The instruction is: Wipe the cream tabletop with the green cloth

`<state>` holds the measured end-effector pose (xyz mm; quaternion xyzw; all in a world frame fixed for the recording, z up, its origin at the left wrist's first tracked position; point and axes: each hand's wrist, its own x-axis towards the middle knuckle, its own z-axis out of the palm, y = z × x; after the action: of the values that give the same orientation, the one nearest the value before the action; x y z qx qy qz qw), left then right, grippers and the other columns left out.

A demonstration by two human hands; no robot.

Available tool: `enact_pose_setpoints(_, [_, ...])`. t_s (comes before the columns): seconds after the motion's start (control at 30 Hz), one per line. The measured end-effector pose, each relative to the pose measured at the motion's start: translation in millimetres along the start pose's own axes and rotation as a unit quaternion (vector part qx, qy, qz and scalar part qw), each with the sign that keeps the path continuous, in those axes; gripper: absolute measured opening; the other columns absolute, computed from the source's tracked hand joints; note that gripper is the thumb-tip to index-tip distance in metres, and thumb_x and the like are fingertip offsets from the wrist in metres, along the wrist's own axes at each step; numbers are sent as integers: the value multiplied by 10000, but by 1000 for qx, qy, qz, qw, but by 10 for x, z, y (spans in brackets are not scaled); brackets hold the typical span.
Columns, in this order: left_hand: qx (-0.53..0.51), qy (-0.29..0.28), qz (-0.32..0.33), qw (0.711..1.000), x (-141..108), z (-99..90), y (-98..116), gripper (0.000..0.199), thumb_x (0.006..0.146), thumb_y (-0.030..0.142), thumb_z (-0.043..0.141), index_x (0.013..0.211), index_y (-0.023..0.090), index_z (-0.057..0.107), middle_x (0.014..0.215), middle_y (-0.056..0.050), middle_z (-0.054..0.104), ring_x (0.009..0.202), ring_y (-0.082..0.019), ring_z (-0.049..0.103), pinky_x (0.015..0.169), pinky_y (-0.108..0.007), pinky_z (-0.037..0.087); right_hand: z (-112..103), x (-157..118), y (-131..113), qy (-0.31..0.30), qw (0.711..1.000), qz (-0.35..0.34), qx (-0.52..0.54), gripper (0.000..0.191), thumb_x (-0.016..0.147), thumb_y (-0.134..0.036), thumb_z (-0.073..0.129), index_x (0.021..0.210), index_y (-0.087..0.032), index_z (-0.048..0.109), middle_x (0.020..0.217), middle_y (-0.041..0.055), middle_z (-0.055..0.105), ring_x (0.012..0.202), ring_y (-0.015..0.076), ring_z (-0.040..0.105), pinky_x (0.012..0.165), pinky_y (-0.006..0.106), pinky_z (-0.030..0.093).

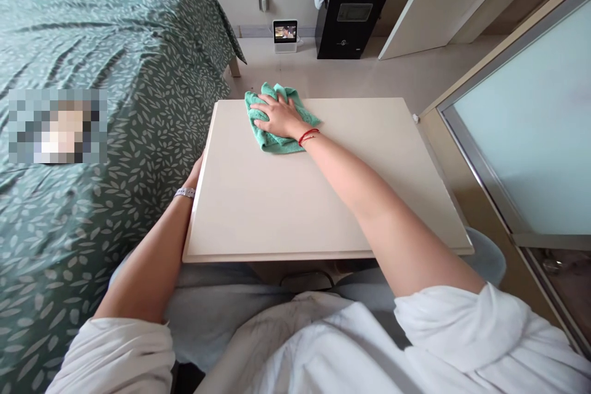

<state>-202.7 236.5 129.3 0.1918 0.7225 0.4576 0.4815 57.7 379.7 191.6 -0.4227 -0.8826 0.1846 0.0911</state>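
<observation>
Near the far left corner of a pale, light-coloured tabletop (277, 203) lies a crumpled green cloth (281, 145). My right hand (278, 117) rests on top of the cloth with its fingers spread, pressing it flat against the surface. Part of the cloth sticks out past the table's far edge. A red string bracelet (308, 136) circles my right wrist. My left hand (197, 169) is at the table's left side; the edge hides its fingers, so its grip does not show. A light band (185, 192) is on the left wrist.
A bed (152, 92) with a green leaf-patterned cover stands close on the left. Beyond the table are a small screen device (285, 36) on the floor and a black cabinet (353, 12) topped with clothes. A frosted glass panel (530, 117) flanks the right side.
</observation>
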Motion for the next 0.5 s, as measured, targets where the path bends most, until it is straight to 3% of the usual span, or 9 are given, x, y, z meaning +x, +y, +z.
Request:
enact_pose_setpoints(0.2, [4, 44, -25, 999, -206, 120, 112, 468, 1370, 167, 418, 1230, 65, 853, 535, 48, 468, 640, -194, 488, 720, -275, 536, 7, 95, -3, 12, 999, 26, -40, 787, 1234, -452, 609, 1970, -175, 628, 2136, 185, 406, 1919, 590, 374, 1544, 869, 278])
enact_pose_setpoints(0.3, [-4, 49, -34, 998, -241, 140, 141, 495, 1375, 141, 396, 1157, 76, 835, 539, 57, 472, 634, -175, 445, 736, -252, 539, 40, 96, 28, 4, 999, 16, -49, 797, 1228, -474, 601, 1979, -207, 617, 2149, 181, 373, 1933, 621, 342, 1526, 924, 269])
enact_pose_setpoints(0.4, [-16, 46, -16, 999, -185, 118, 110, 505, 1378, 139, 424, 1015, 126, 776, 544, 64, 474, 602, -154, 398, 701, -237, 519, 100, 76, 69, 8, 999, -9, -45, 817, 1207, -488, 595, 1976, -214, 622, 2149, 188, 369, 1928, 643, 344, 1506, 972, 267])
enact_pose_setpoints(0.5, [-7, 15, 31, 999, 0, 33, -3, 427, 1353, 143, 505, 1047, 113, 802, 564, 53, 499, 651, -162, 496, 764, -235, 556, 179, -24, 60, 15, 999, -15, -40, 819, 1206, -498, 596, 1973, -211, 627, 2145, 208, 370, 1924, 646, 348, 1503, 976, 275])
